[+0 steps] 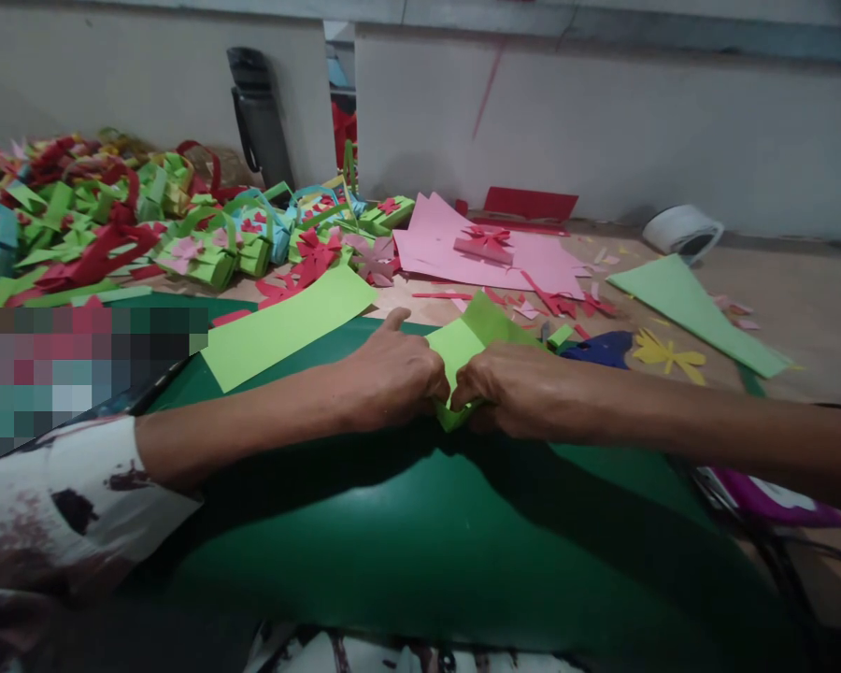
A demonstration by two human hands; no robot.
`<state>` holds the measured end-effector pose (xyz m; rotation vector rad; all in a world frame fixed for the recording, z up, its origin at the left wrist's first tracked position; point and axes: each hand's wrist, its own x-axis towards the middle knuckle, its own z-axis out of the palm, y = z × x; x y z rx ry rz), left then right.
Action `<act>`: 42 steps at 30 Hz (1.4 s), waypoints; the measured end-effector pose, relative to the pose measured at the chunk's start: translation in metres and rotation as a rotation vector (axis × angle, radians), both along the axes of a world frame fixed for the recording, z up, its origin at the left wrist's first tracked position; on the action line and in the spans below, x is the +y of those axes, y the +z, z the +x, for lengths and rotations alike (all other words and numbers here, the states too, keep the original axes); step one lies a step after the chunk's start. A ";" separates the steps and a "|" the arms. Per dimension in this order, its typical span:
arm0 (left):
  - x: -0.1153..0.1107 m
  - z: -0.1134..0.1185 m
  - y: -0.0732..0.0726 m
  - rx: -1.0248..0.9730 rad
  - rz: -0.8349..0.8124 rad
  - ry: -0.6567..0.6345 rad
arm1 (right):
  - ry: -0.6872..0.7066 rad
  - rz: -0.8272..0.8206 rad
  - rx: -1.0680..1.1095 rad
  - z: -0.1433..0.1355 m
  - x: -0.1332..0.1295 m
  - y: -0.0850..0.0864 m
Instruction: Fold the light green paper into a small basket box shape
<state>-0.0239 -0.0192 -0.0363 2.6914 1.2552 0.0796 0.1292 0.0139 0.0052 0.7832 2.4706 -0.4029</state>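
Between my two hands is a folded sheet of light green paper (455, 344), its near edge bent to a point above a green mat (392, 551). My left hand (399, 379) is closed on the left side of this paper, with the thumb raised. From the other side my right hand (501, 388) pinches it, fingers curled in at the near edge. The knuckles hide part of the folds. A flat light green paper strip (291, 327) lies on the mat beyond my left forearm.
Small paper baskets (210, 257) and red paper flowers (315, 257) pile up at the back left, near a dark bottle (263, 117). Pink sheets (434, 238), a white tape roll (683, 232), a pale green folded sheet (693, 313) and a yellow paper butterfly (667, 353) lie farther right.
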 end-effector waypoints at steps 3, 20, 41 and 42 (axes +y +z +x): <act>-0.002 0.002 0.003 0.035 0.005 0.016 | -0.014 -0.007 0.003 0.000 0.002 -0.003; -0.003 0.002 0.003 0.059 0.019 0.019 | 0.001 -0.173 0.056 0.006 0.012 -0.010; 0.000 -0.004 0.007 -0.056 -0.038 0.000 | -0.101 -0.227 0.103 0.010 0.016 -0.007; 0.001 -0.004 0.007 -0.053 -0.039 0.002 | -0.104 -0.231 0.098 0.009 0.016 -0.007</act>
